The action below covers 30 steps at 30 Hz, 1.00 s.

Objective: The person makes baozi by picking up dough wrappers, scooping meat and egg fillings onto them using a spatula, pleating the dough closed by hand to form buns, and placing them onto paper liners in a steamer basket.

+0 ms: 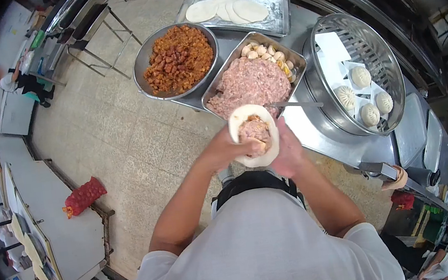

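Note:
A round white dough wrapper (238,124) with a mound of minced filling (255,130) on it is held up in front of my chest. My left hand (224,150) grips its left edge, the thumb lying over the filling. Around its right side my right hand (289,151) is cupped, with fingers partly hidden behind the dough. Just beyond is a metal tray (208,92) of pink minced meat (253,83), with pale rounded pieces (263,52) at its far end. A flat metal utensil (300,103) rests across the tray's near right corner.
A steel bowl (139,72) of orange-brown filling stands left of the meat tray. Behind them, a shallow tray (282,12) carries several flat dough rounds (250,10). To the right, a steamer (314,81) holds pleated buns (369,114) on paper. Another person (18,81) stands far left.

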Each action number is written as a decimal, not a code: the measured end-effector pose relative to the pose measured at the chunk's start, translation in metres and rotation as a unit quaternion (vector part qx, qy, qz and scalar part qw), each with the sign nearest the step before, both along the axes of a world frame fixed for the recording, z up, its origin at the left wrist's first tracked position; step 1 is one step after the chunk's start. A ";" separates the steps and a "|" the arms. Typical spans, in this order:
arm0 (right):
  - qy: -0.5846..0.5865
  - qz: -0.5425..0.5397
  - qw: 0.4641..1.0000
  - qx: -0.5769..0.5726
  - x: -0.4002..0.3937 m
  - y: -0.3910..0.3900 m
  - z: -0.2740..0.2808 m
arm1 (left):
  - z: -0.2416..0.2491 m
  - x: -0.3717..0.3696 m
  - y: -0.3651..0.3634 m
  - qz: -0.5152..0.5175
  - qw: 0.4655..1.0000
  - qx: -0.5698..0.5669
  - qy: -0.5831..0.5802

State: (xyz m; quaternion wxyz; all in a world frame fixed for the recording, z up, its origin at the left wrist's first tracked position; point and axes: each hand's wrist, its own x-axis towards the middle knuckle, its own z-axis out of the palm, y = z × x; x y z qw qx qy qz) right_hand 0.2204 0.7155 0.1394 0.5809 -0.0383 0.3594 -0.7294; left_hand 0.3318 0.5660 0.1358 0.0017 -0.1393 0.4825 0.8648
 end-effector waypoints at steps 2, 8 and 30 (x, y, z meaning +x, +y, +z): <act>-0.004 -0.007 1.000 0.027 0.002 -0.008 -0.010 | -0.019 -0.005 0.002 0.027 0.998 -0.059 -0.023; 0.016 -0.007 0.999 -0.050 0.004 -0.011 0.022 | 0.020 0.012 -0.010 0.071 0.997 -0.001 0.029; 0.197 0.061 0.979 0.006 0.042 -0.044 0.025 | -0.010 0.057 -0.023 0.347 0.833 0.378 0.206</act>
